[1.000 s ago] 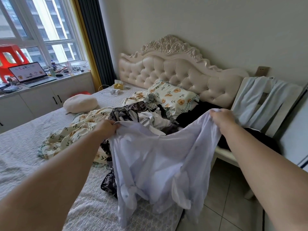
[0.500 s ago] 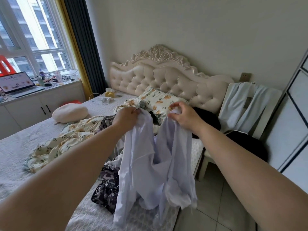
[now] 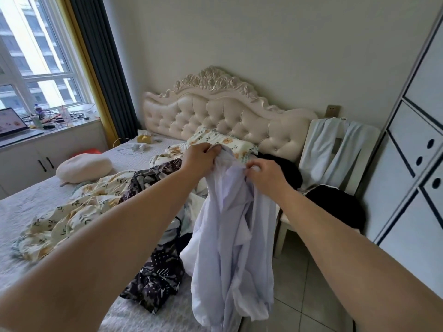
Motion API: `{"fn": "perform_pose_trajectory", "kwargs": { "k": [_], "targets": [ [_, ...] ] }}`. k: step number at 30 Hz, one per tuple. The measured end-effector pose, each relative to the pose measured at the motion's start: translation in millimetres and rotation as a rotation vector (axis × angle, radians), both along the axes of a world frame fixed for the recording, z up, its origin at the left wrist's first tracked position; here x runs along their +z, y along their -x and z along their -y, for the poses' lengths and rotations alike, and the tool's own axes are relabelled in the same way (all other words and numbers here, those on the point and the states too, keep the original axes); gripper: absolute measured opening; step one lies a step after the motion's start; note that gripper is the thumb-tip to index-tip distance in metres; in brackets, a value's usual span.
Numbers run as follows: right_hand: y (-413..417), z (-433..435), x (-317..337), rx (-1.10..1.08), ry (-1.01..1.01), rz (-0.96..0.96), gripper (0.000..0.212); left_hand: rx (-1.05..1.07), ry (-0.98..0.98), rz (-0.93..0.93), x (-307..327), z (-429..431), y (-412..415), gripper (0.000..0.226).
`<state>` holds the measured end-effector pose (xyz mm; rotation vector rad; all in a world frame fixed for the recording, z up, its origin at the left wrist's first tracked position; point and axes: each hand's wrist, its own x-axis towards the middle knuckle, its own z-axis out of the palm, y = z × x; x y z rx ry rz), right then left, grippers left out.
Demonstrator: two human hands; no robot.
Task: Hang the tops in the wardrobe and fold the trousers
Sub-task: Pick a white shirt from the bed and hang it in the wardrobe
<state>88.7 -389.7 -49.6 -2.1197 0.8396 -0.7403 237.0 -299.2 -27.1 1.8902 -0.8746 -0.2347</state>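
The left hand (image 3: 197, 160) and right hand (image 3: 267, 177) meet at the centre of the frame and hold a pale lilac shirt (image 3: 230, 231) in the air. The left fingers are curled round a bunched upper edge. The right thumb and fingers pinch the cloth just beside it, slightly lower. Whether that edge is the collar or a shoulder cannot be told. The shirt hangs in folds down to the lower centre, over the near corner of the bed (image 3: 24, 204), and its hem is cut off by the bottom edge.

At the left edge an open laptop (image 3: 12, 123) shows coloured shapes on its screen. Any writing there is too small to read, and the frame crops the laptop. The label on a bottle (image 3: 38, 111) beside it is also unreadable.

On the bed, left of the shirt, lie a floral quilt (image 3: 72, 216) and a dark patterned garment (image 3: 158, 279), partly hidden behind the left forearm. A floral pillow (image 3: 220, 140) shows above the hands, below the tufted headboard (image 3: 215, 111). At the right a chair (image 3: 369, 137) has a pale blue garment (image 3: 321, 149) over its back and a black one (image 3: 335, 207) on its seat. The wardrobe (image 3: 412, 144) is cropped by the right edge. Both forearms blur towards the bottom corners.
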Motion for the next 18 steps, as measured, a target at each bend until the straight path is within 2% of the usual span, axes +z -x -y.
{"fn": "perform_pose_trajectory", "kwargs": {
  "k": [2,4,6,8,11,14,16,18],
  "targets": [
    [12,8,12,-0.066,0.013,0.049,0.012,0.04,0.006,0.024,1,2,0,0.027],
    [23,16,23,-0.09,0.055,0.054,0.013,0.012,-0.005,0.159,3,0,9,0.034],
    [33,21,31,-0.09,0.118,0.0,0.015,-0.121,-0.013,0.356,3,1,19,0.033],
    [44,25,36,-0.107,0.142,-0.037,0.015,-0.293,-0.061,0.475,4,-1,31,0.036],
    [61,29,39,-0.132,0.133,-0.083,0.013,-0.415,-0.202,0.742,8,2,44,0.064],
    [77,28,39,-0.135,0.13,-0.162,0.014,-0.454,-0.468,1.107,14,6,60,0.085],
    [89,26,38,-0.149,0.15,-0.199,0.015,-0.428,-0.589,1.258,12,9,73,0.076],
    [101,22,37,-0.158,0.161,-0.198,0.014,-0.419,-0.594,1.194,11,11,81,0.049]
  ]
}}
